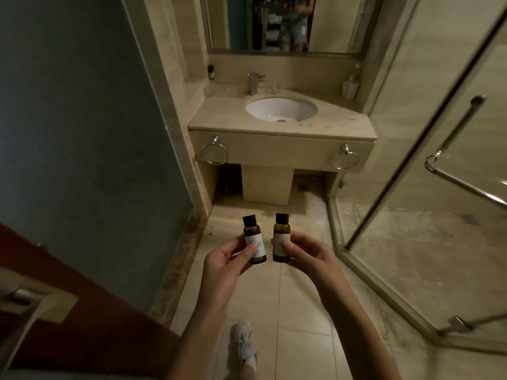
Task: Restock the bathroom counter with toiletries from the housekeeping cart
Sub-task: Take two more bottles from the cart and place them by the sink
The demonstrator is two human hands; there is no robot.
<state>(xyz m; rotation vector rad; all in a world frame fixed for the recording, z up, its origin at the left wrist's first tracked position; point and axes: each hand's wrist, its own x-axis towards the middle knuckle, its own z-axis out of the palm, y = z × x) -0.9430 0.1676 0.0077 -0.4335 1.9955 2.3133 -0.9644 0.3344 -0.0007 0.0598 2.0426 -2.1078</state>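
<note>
The person stands just inside the bathroom doorway with both arms held out, each hand carrying one small amber-brown plastic bottle with a black screw cap and a pale label. The left hand (223,260) pinches the left bottle (253,239) between thumb and fingers (248,255) low on its body, so the bottle leans slightly, cap tipped toward eleven o'clock. The right hand (310,256) pinches the right bottle (281,238) the same way, thumb pressed across the label, and this one stands nearly upright with its cap at twelve. The two bottles sit just beside each other without touching, both with their long axes running up and away from the palms. What matters for the coming move is where they must go: the beige marble counter (219,116) with its white oval sink basin (281,108) lies straight ahead at twelve o'clock, well apart from the hands, across a stretch of tiled floor (299,311). Bare stone shows at ten o'clock of the basin and again at two o'clock, toward the white cup (350,89) in the back corner. Another dark little bottle (210,72) stands on the ledge at the back left. Neither hand looks nearer the counter than the other; I judge the left hand is better placed for the left side, the right for the right, and the person must first step forward. A pale sneaker (245,344) shows below, at six o'clock.
</note>
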